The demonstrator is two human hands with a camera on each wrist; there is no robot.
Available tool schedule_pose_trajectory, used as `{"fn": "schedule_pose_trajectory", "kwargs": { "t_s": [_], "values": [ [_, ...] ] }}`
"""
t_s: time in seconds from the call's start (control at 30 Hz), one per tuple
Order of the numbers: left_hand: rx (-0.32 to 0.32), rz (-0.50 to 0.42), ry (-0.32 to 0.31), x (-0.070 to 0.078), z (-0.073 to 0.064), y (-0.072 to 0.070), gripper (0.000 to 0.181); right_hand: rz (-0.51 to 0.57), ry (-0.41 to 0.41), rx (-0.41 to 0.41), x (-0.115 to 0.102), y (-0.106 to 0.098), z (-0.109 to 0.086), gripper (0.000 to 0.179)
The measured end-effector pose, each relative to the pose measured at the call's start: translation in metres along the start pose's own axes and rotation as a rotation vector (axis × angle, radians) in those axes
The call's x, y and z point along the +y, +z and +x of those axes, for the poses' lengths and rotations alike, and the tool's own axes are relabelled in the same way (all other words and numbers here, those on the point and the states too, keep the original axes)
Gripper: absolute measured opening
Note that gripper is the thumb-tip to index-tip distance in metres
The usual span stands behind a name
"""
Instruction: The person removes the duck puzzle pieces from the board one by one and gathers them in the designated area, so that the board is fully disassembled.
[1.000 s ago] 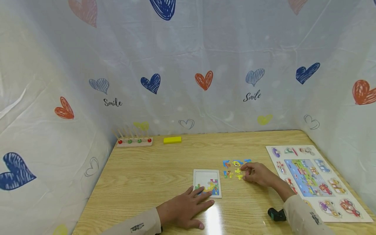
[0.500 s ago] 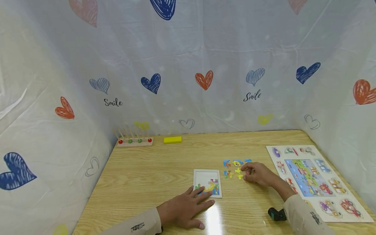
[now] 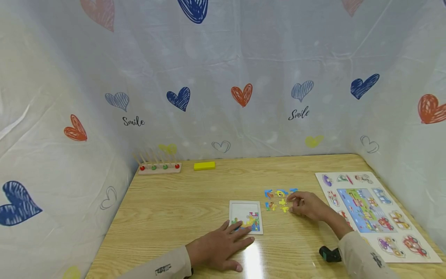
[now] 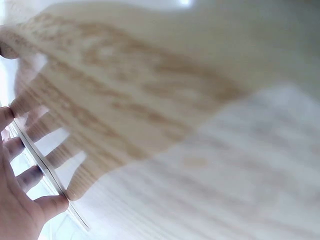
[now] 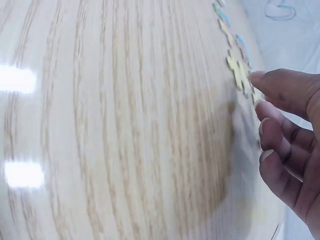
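My left hand (image 3: 223, 246) lies with fingers spread over the lower part of a small white-framed jigsaw tray (image 3: 242, 202). Joined colourful pieces (image 3: 256, 219) fill the tray's lower and right part, partly hidden by the fingers. To the right of the tray, loose jigsaw pieces (image 3: 269, 194) lie in rough rows. My right hand (image 3: 308, 206) hovers at their right side, fingers loosely bent, nothing seen between them. In the right wrist view, the thumb (image 5: 282, 85) is right by a yellow jigsaw piece (image 5: 236, 71), and the other fingers curl loosely below it.
A large peg puzzle board (image 3: 327, 193) with vehicle pictures lies at the right. At the back left stand a wooden peg rack (image 3: 160, 170) with red and green beads and a yellow block (image 3: 204, 166). A black object (image 3: 329, 254) lies by the right sleeve.
My right hand has shifted very slightly right, away from the yellow pieces. The left hand stays in place on the tray, and the pieces look unmoved.
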State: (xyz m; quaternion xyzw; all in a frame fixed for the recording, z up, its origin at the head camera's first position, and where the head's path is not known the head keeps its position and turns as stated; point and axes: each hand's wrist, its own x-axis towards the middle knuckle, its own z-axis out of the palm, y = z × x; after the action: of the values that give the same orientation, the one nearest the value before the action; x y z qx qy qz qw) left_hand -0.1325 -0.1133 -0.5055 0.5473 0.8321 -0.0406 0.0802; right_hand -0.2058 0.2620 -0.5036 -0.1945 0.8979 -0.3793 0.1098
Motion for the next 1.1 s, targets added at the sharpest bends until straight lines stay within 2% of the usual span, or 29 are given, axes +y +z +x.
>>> {"fn": "schedule_pose_trajectory", "kwargs": {
  "t_s": [0.27,0.47,0.7,0.93,1.1],
  "values": [
    [-0.011,-0.001,-0.008,0.000,0.001,0.000,0.077,-0.039,-0.063,0.033,-0.013,0.007,0.007,0.028],
    [-0.026,-0.010,-0.021,0.000,0.001,-0.004,0.076,-0.018,-0.109,-0.030,-0.031,0.021,0.015,0.028],
    [-0.024,-0.001,-0.022,0.000,0.001,-0.006,0.076,-0.043,-0.173,-0.092,-0.050,0.038,0.024,0.026],
    [-0.021,-0.004,-0.016,0.000,0.000,-0.005,0.076,-0.050,-0.192,-0.138,-0.059,0.051,0.033,0.024],
    [-0.018,-0.009,-0.018,0.001,0.001,-0.004,0.076,-0.062,-0.239,-0.146,-0.064,0.057,0.036,0.022]
  ]
}}
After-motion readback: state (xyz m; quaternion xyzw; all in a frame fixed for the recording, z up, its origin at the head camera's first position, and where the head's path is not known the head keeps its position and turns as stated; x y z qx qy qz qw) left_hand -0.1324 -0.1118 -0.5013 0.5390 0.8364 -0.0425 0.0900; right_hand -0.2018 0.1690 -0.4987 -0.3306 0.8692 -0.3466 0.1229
